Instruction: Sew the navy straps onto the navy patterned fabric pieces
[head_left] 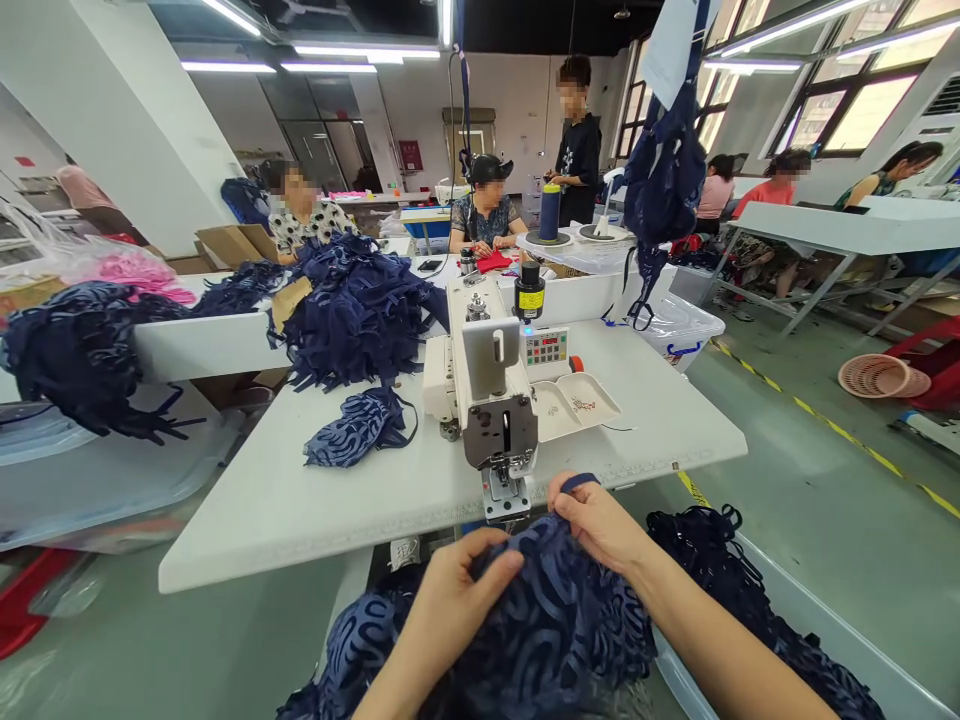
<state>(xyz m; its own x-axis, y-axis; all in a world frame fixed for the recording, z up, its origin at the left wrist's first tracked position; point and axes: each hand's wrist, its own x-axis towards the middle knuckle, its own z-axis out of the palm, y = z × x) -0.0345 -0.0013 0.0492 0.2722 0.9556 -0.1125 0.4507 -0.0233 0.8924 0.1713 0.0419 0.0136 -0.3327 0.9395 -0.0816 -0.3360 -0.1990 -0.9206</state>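
In front of the sewing machine (499, 400), a navy patterned bra (551, 580) is stretched between my two hands. My left hand (465, 590) grips its upper edge with thumb and fingers. Just right of the needle area, my right hand (592, 520) pinches the bra at a dark strap (579, 482), which loops over the fingers. The bra's top edge is close below the presser foot (506, 495); whether they touch I cannot tell. More of the same patterned pieces (360, 640) lie heaped under my hands. Another folded bra (360, 430) rests on the table, left of the machine.
A large navy garment pile (360, 310) covers the table's back left. Right of the machine are a control panel (547, 346) and a tray of small parts (577, 405). Dark straps fill a bin (679, 670) at lower right. Co-workers (491, 205) sit beyond.
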